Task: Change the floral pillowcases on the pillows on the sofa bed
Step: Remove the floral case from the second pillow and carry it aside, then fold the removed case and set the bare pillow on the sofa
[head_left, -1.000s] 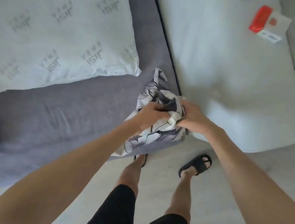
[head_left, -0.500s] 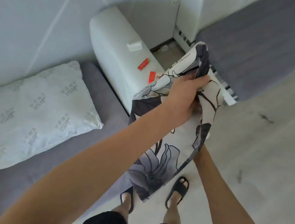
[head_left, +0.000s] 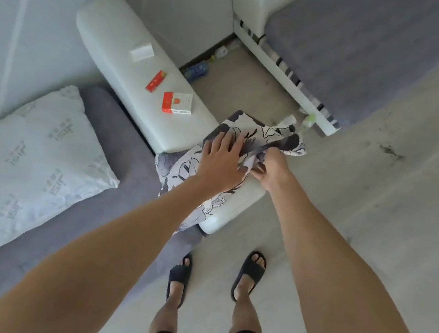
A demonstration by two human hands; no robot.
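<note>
Floral pillowcase [head_left: 264, 136] bunched over near end of white sofa armrest [head_left: 122, 42], part draped down armrest's side toward grey seat cushion [head_left: 130, 134], part held up beyond armrest's corner above floor. Left hand [head_left: 223, 164] flat on top of fabric, fingers [head_left: 225, 141] straight and slightly spread, pressing cloth down against armrest; fabric directly beneath palm and fingers, showing past fingertips. Right hand [head_left: 270, 166] just beside left, at cloth's right edge, fingers curled round a gathered fold, pinching it; raised corner of pillowcase sticking out past knuckles to right. Thumb position hidden by cloth, cannot tell.

Bare white pillow [head_left: 21, 162] with grey printed marks lying on seat cushion, well apart from both hands, to left. On armrest top, beyond pillowcase: red-and-white box [head_left: 178, 103], small red packet [head_left: 156, 81], white block [head_left: 142, 51]. Second grey mattress [head_left: 377, 47] across bare floor at upper right. Feet in black slides [head_left: 249, 273] on floor below hands.
</note>
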